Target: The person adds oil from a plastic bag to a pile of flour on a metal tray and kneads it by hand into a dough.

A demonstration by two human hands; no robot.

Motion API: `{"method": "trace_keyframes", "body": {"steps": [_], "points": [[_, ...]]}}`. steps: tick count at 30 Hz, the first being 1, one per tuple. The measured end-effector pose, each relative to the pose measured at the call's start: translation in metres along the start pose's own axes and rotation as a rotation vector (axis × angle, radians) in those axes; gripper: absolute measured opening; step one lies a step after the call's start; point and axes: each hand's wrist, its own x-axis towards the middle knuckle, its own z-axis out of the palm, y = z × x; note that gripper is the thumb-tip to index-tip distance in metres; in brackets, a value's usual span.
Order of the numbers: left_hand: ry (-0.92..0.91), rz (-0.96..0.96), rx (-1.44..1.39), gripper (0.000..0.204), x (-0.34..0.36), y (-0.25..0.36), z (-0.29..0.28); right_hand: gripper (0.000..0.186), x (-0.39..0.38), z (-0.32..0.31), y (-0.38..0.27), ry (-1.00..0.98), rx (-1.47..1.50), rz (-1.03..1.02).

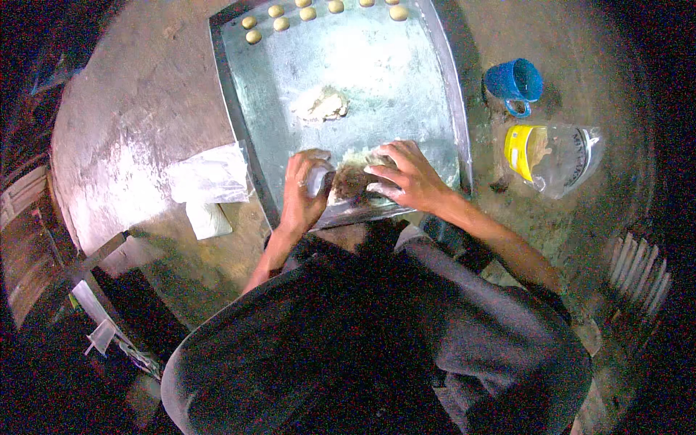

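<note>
Brownish lump [351, 181], floury at its margins, lay near the lower edge of a metal tray [377, 94], about mid-frame, between the two hands. Left hand [304, 185] stood just beside it on the left; right hand [406, 177] on the right, its fingertips at the lump's edge. Actual contact could not be made out on either side.

Left hand: fingers curved inward about a pale, rounded thing [317, 179]; its kind, and whether the hand gripped it, could not be told. Right hand: fingers bent and parted, white on the tips, pointing left.

Whitish crumbly heap [326, 106] sat farther up the tray, well apart from both hands. Pale round balls [308, 14] ran in rows along the tray's top edge, upper centre of the frame, some cut by the border.

Floor [167, 80] around the tray: blue mug [502, 80] at upper right, handle downward in the frame; below it a clear-and-yellow plastic bag [519, 152]. Left of the tray, a crumpled whitish plastic sheet [210, 174], with a white packet [209, 220] just beneath.
</note>
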Motion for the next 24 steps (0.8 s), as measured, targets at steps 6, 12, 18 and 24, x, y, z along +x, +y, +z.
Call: {"method": "trace_keyframes", "body": {"steps": [6,12,18,24], "points": [[-0.091,-0.059,-0.287,0.005,-0.002,-0.002,0.009,0.025,0.008,-0.009,-0.022,0.041,0.137,0.248],[-0.138,0.057,0.066,0.018,-0.003,-0.002,0.006,0.037,-0.007,-0.004,-0.017,-0.025,0.009,0.171],[-0.191,0.038,0.202,0.040,-0.015,-0.015,-0.005,0.083,0.006,-0.026,0.011,-0.458,-0.266,-0.148],[-0.556,-0.076,0.514,0.098,-0.038,-0.010,-0.034,0.098,0.026,-0.022,0.018,-0.657,-0.362,-0.327]]}}
